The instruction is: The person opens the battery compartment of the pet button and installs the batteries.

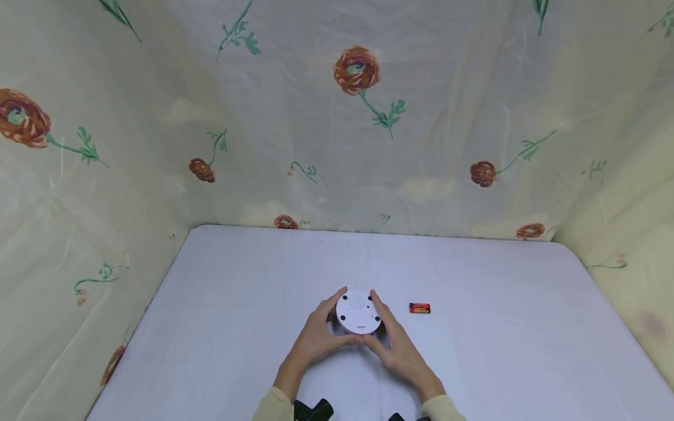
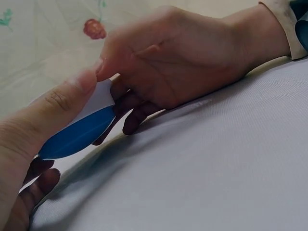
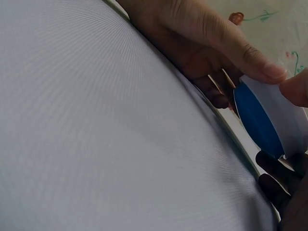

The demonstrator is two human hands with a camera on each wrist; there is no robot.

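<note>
A round white device (image 1: 359, 321) has a cluster of small speaker holes and several black round feet on its upward face. In the left wrist view its lower part shows as a blue curved shell (image 2: 79, 134). My left hand (image 1: 317, 337) grips it from the left, thumb along the near rim. From the right, my right hand (image 1: 396, 349) holds the other side, and the two thumb tips meet at the near edge. Fingers of both hands curl beneath the blue side in the wrist views, close over the table.
Two red and black batteries (image 1: 419, 308) lie side by side to the right of the device. The white table (image 1: 253, 275) has rounded far corners. Flowered curtain (image 1: 421, 117) hangs behind it and at both sides. Dark straps or mounts (image 1: 314, 411) show near the wrists.
</note>
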